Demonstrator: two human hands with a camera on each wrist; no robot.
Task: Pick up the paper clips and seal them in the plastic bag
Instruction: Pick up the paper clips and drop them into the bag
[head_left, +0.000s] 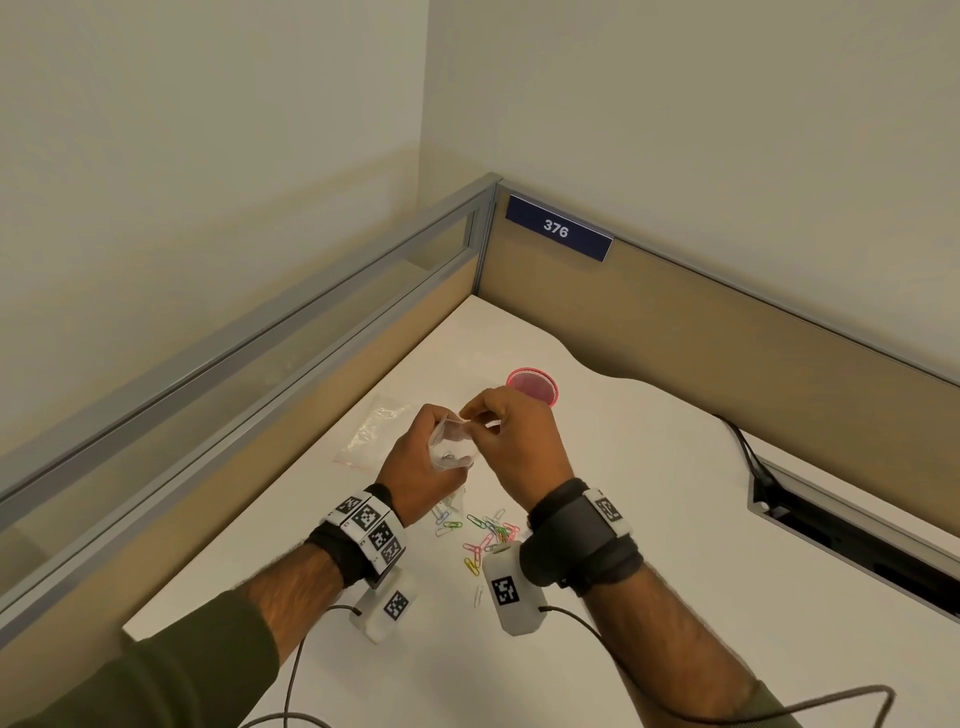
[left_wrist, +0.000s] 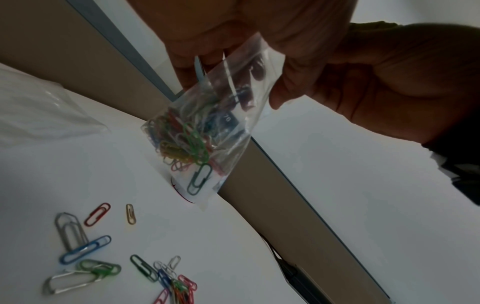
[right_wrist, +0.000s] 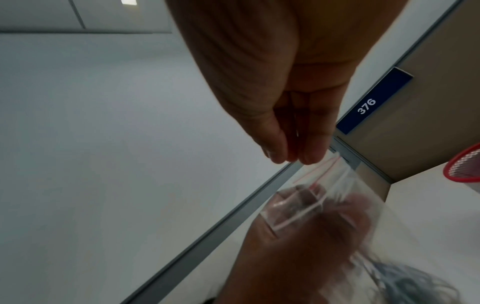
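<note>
Two hands (head_left: 415, 467) (head_left: 514, 436) pinch one plastic bag (left_wrist: 207, 127) of paper clips (left_wrist: 182, 139) with curled fingers (right_wrist: 275, 148).

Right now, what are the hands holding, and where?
Both hold the plastic bag: left hand grips its side, right hand fingers pinch its top edge.

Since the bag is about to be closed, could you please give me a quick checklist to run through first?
1. Left hand holds the plastic bag: ok.
2. Right hand pinches the bag's top edge: ok.
3. Some clips already inside the bag: ok.
4. All paper clips collected: not ok, many lie loose on the desk.
5. Bag mouth sealed: cannot tell.
6. Spare bag out of the way: ok.
</note>
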